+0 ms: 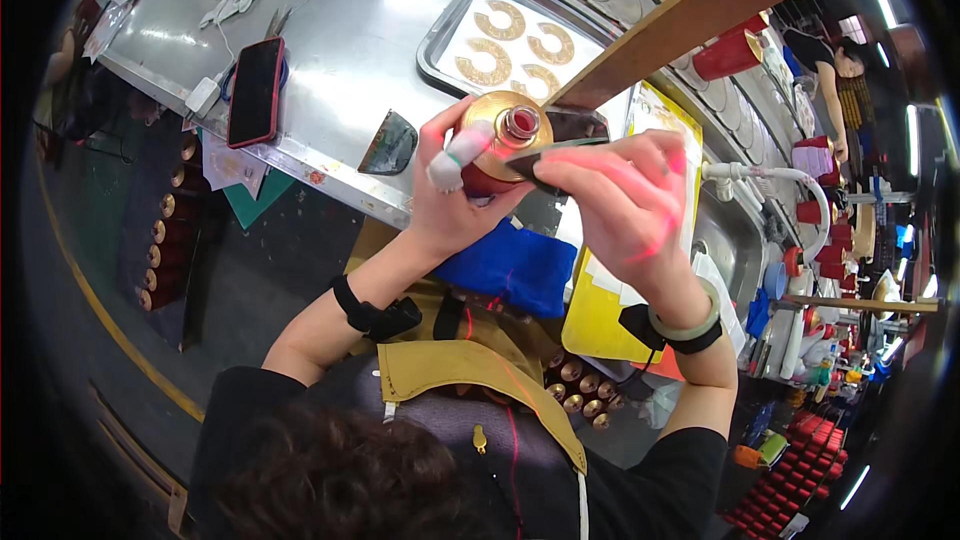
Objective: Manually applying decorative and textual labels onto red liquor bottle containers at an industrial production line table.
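Observation:
My left hand (445,190) is wrapped round a red bottle (488,180) with a gold shoulder and a narrow open neck, tilted so that its mouth faces up towards me. A white covering wraps one digit of this hand. My right hand (625,195) pinches a thin, dark, flat piece (535,162) against or just beside the bottle's shoulder, close to the neck; whether it touches cannot be made out. Beside my left hand, a dark, glossy, fan-shaped piece (388,145) lies at the table's edge.
Behind the bottle, a metal tray (432,60) holds several gold C-shaped pieces (483,62). A brown wooden beam (690,20) slants across the bench. A phone (256,90) rests on the steel table (345,15). A blue cloth (515,265) and yellow board (605,325) lie nearer me; a sink (725,230) is right.

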Available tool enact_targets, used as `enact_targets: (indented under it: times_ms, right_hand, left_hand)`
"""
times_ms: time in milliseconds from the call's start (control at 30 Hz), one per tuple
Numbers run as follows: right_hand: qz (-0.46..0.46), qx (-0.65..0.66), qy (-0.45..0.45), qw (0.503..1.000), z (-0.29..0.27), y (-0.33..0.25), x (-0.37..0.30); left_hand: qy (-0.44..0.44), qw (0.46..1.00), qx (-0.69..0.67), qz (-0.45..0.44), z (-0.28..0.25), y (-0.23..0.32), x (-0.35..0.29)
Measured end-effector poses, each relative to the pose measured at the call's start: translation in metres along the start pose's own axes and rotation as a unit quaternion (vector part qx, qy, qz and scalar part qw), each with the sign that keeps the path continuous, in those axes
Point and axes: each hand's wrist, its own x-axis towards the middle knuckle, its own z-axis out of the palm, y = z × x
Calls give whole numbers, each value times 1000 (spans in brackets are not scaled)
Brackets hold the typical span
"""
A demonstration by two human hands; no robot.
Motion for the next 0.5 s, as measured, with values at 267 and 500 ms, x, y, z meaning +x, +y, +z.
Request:
enact_targets:
  times_ms: [267, 500]
  right_hand:
    - [26, 4, -4, 1000, -1, 0, 1]
    - [-5, 66, -53, 996, 0, -14, -1]
  left_hand:
    - [-78, 980, -179, 22, -12, -16, 10]
    - [-55, 994, -94, -15, -9, -7, 18]
